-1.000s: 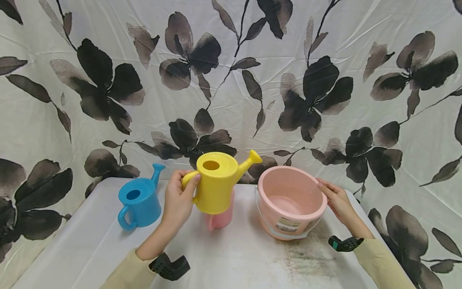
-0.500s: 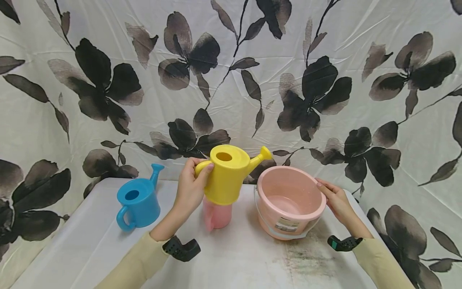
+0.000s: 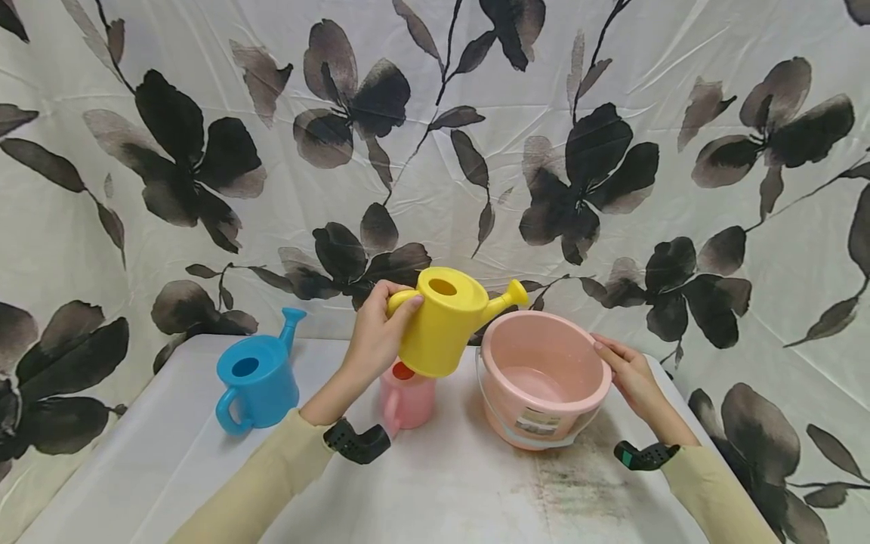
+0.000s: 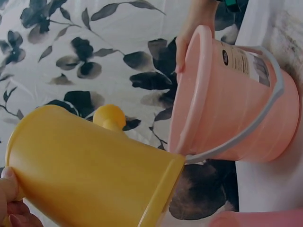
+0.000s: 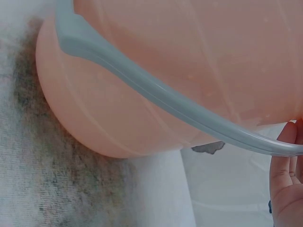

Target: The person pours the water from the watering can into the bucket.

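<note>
My left hand (image 3: 381, 325) grips the handle of a yellow watering can (image 3: 442, 325), held up off the table. Its spout points right, with the sprinkler head above the left rim of a pink bucket (image 3: 506, 404). The bucket stands on the table, its grey carrying handle (image 5: 142, 82) hanging down along the front. My right hand (image 3: 632, 381) holds the bucket's right rim, thumb at the edge and fingers (image 5: 284, 163) against the outer wall. The left wrist view shows the yellow can's side close up, with the bucket beyond it.
A pink watering can (image 3: 414, 400) stands behind and below the yellow one, partly covered by it. Further left is a blue watering can (image 3: 268, 389). The white table (image 3: 448, 491) has a dark stain (image 3: 578, 491) at right. A floral cloth (image 3: 435, 189) hangs behind.
My left hand has carried the yellow watering can up and to the right, toward the bucket, uncovering more of the pink watering can. My right hand and the bucket have stayed put.
</note>
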